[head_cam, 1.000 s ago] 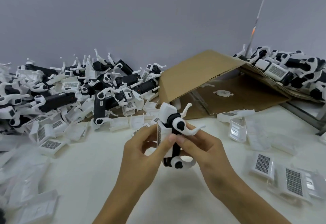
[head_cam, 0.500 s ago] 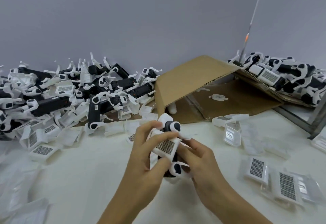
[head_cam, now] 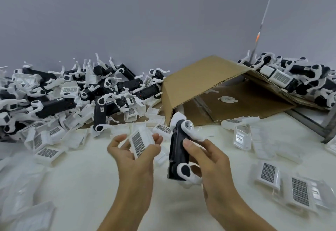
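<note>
My right hand (head_cam: 207,159) grips a black bar-shaped device (head_cam: 178,150) with white round joints and white curved clips at both ends, held nearly upright above the white table (head_cam: 91,185). My left hand (head_cam: 132,154) holds a small white cover with a dot-grid label (head_cam: 139,144), resting in the curled fingers and palm, a short gap to the left of the device. The two parts are apart.
A big heap of similar black-and-white devices (head_cam: 72,96) and loose white covers fills the back left. A tipped cardboard box (head_cam: 214,88) lies behind the hands. More devices (head_cam: 300,79) pile on its right flap. Loose covers (head_cam: 283,181) lie at right.
The white cover has come off the device: my left hand pulled it away to the left, while my right hand kept the black device and tilted it upright.
</note>
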Demonstrator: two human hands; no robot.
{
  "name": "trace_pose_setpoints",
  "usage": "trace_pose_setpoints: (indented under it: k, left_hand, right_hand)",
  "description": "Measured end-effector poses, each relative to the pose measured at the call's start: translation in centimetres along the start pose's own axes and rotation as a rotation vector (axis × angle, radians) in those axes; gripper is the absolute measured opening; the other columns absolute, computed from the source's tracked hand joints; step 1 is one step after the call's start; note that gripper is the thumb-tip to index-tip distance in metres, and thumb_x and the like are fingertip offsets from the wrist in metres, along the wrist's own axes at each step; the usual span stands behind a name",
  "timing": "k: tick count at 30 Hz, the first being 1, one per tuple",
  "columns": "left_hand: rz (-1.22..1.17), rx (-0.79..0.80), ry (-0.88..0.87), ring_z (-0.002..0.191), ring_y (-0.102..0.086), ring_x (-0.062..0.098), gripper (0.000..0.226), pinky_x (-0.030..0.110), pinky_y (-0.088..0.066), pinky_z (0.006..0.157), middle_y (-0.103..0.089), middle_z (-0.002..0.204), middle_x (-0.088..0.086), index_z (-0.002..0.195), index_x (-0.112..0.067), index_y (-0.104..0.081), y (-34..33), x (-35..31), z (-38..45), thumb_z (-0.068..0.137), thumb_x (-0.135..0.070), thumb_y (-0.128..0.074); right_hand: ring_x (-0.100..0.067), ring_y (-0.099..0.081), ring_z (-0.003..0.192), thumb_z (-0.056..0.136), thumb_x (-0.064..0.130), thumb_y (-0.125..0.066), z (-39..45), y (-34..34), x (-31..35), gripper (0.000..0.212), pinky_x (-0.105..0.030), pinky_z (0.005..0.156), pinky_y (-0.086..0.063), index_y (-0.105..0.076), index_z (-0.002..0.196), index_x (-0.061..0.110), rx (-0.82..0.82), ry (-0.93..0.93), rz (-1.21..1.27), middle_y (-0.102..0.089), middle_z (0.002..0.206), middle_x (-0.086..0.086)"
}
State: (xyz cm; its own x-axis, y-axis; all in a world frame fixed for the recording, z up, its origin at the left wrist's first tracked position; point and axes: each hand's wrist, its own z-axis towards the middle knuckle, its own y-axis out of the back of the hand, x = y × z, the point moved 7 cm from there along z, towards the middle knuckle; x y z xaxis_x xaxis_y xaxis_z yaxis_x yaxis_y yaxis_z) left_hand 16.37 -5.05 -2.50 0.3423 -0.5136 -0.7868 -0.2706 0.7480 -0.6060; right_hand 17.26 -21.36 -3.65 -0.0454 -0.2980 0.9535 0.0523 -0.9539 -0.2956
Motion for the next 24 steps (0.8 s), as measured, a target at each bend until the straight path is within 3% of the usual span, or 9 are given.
trace_pose_setpoints:
  k: [3, 5, 7, 10, 15, 20, 24]
  left_hand:
    - [0.064, 0.086, 0.150, 0.070, -0.071, 0.021, 0.051, 0.031, -0.058, 0.058, -0.064, 0.098, 0.020, 0.105, -0.015, -0.048, -0.8, 1.6, -0.8, 0.060, -0.004, -0.069]
    - [0.138, 0.106, 0.165, 0.079, -0.071, 0.026, 0.060, 0.036, -0.059, 0.064, -0.069, 0.105, 0.024, 0.112, -0.007, -0.056, -0.8, 2.3, -1.2, 0.057, -0.016, -0.080]
    - [0.169, 0.113, 0.092, 0.096, -0.072, 0.022, 0.069, 0.029, -0.059, 0.073, -0.073, 0.114, 0.014, 0.117, -0.013, -0.065, -0.8, 1.8, -0.9, 0.052, -0.024, -0.088]
    - [0.103, 0.189, 0.024, 0.112, -0.070, 0.015, 0.066, 0.021, -0.057, 0.082, -0.074, 0.120, 0.002, 0.123, -0.020, -0.066, -1.1, 0.5, -0.4, 0.061, -0.010, -0.087]
    - [0.346, 0.403, 0.028, 0.109, -0.071, 0.011, 0.051, 0.016, -0.056, 0.081, -0.076, 0.115, -0.006, 0.115, -0.035, -0.076, -3.0, 0.7, -1.7, 0.072, -0.008, -0.088]
    - [0.322, 0.252, -0.057, 0.093, -0.076, 0.011, 0.036, 0.014, -0.056, 0.074, -0.080, 0.098, 0.000, 0.098, -0.031, -0.081, -2.2, -0.7, -1.2, 0.064, -0.020, -0.083]
    - [0.363, 0.226, -0.103, 0.093, -0.075, 0.010, 0.036, 0.013, -0.056, 0.074, -0.080, 0.097, -0.002, 0.102, -0.031, -0.079, -2.4, -0.9, -1.6, 0.068, -0.021, -0.081]
  right_hand:
    - [-0.024, -0.076, 0.086, 0.070, 0.042, -0.081, 0.0, -0.4, -0.2, 0.032, -0.031, 0.069, -0.059, -0.078, 0.100, 0.031, 0.066, -0.025, 0.053, -0.079, 0.098, -0.004]
    - [-0.026, -0.076, 0.088, 0.071, 0.039, -0.081, 0.1, -0.6, -0.2, 0.034, -0.029, 0.067, -0.060, -0.078, 0.104, 0.028, 0.096, -0.039, 0.091, -0.078, 0.102, -0.007]
    - [-0.026, -0.076, 0.089, 0.067, 0.040, -0.077, 0.4, -0.1, -0.2, 0.037, -0.031, 0.067, -0.061, -0.080, 0.101, 0.026, 0.060, -0.040, 0.121, -0.078, 0.100, -0.009]
    - [-0.030, -0.074, 0.096, 0.068, 0.039, -0.074, 0.9, 0.8, -0.2, 0.035, -0.044, 0.083, -0.062, -0.080, 0.100, 0.026, 0.003, -0.042, 0.130, -0.078, 0.101, -0.008]
    - [-0.021, -0.076, 0.094, 0.075, 0.035, -0.071, 0.8, 0.7, 0.2, 0.028, -0.028, 0.067, -0.061, -0.080, 0.101, 0.033, 0.041, -0.002, 0.114, -0.079, 0.103, -0.002]
    - [-0.028, -0.073, 0.096, 0.078, 0.047, -0.077, 0.6, 0.5, 1.2, 0.026, -0.060, 0.092, -0.055, -0.078, 0.103, 0.040, 0.049, 0.096, -0.043, -0.079, 0.101, 0.000]
    - [-0.028, -0.074, 0.094, 0.078, 0.046, -0.073, 0.3, 0.3, 1.4, 0.025, -0.061, 0.094, -0.054, -0.077, 0.103, 0.041, 0.048, 0.104, -0.081, -0.079, 0.100, 0.002]
